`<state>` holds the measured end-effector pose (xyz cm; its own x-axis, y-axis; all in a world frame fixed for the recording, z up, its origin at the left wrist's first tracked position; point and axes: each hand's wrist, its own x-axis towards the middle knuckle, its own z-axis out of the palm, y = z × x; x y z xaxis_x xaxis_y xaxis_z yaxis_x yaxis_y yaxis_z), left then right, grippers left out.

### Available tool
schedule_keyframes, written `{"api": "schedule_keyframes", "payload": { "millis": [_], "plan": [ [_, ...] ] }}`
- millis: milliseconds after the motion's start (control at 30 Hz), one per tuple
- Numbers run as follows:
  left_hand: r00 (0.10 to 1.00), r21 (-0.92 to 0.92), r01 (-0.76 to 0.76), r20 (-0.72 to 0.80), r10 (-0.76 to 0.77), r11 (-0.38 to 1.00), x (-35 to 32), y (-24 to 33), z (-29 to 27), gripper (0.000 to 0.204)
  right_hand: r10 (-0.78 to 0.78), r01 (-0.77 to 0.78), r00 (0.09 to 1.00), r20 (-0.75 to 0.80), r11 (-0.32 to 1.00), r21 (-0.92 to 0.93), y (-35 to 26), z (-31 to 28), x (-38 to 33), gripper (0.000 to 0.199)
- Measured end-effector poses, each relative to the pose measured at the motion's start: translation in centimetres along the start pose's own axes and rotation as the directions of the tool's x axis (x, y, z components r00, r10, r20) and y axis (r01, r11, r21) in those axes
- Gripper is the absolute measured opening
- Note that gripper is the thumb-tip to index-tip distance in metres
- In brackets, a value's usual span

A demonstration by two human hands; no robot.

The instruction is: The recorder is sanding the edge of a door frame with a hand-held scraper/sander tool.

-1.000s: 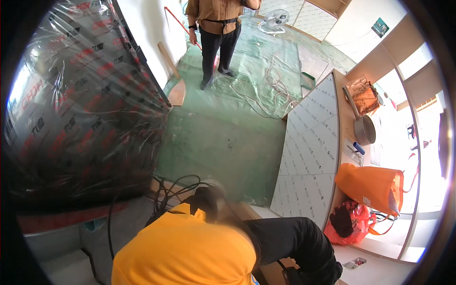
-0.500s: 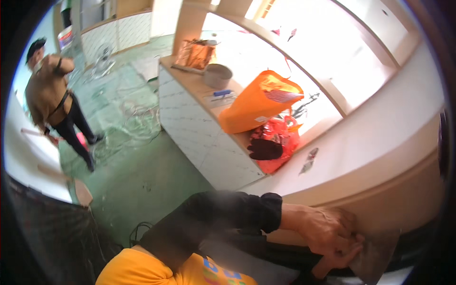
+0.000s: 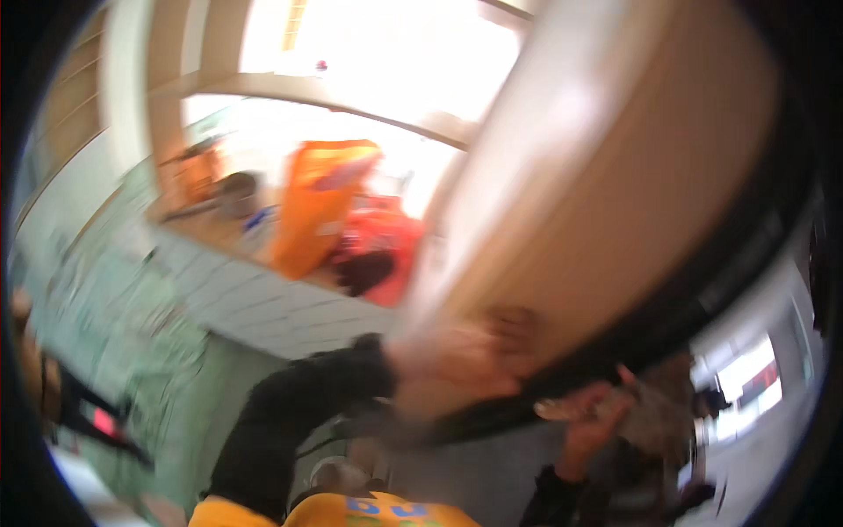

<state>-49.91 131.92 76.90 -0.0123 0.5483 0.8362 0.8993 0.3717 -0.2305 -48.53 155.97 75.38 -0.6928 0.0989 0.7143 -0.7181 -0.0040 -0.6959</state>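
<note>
The whole picture is smeared by motion. A large tan panel (image 3: 615,176) with a dark curved strip (image 3: 702,299) along its lower edge fills the right half. My left hand (image 3: 457,369), on a black sleeve (image 3: 290,413), lies against the panel's lower edge; its fingers are too blurred to read. My right hand (image 3: 580,413) reaches up from below and touches the dark strip, beside a blurred grey thing (image 3: 654,413). My yellow shirt (image 3: 351,514) shows at the bottom.
A counter with a white tiled front (image 3: 263,303) stands at the left, bearing an orange bag (image 3: 316,206), a red bag (image 3: 386,246), a dark item (image 3: 360,272) and a pan (image 3: 233,189). Green floor covering (image 3: 114,325) lies below. Another person's legs (image 3: 79,413) are at the left rim.
The view has swung fast, from the green floor and a wrapped dark panel toward the counter and the tan panel. Both hands have come up to the panel's lower edge.
</note>
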Motion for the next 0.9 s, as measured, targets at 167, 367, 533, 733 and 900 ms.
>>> {"api": "schedule_keyframes", "payload": {
  "millis": [167, 367, 533, 733, 900],
  "plan": [
    [0.997, -0.132, -0.039, -0.075, 0.03, 0.99, 0.4, -0.3, 0.6, 0.009, 0.381, -0.381, 0.914, -0.138, 0.924, 0.034, -3.8, -2.3, -1.8, 0.039],
    [0.997, -0.228, -0.049, -0.065, 0.034, 0.972, 1.0, -0.5, 0.1, 0.011, 0.235, -0.214, 0.972, -0.016, 0.855, -0.472, -7.4, -4.5, -1.5, 0.033],
    [0.998, -0.225, -0.054, -0.056, 0.042, 0.973, 0.9, -0.4, -0.5, 0.02, 0.06, -0.122, 0.987, -0.146, 0.88, -0.458, -8.7, -4.6, -0.3, 0.032],
    [0.99, -0.212, -0.033, -0.138, 0.004, 0.977, 1.4, 0.1, -0.3, 0.012, 0.29, -0.389, 0.904, -0.313, 0.861, -0.327, -10.7, -3.9, 0.8, 0.029],
    [0.996, -0.131, -0.009, -0.094, -0.004, 0.991, 1.1, 0.0, 0.1, 0.017, 0.41, -0.463, 0.878, -0.247, 0.858, -0.223, -9.4, -3.6, -0.2, 0.031]
  ]
}}
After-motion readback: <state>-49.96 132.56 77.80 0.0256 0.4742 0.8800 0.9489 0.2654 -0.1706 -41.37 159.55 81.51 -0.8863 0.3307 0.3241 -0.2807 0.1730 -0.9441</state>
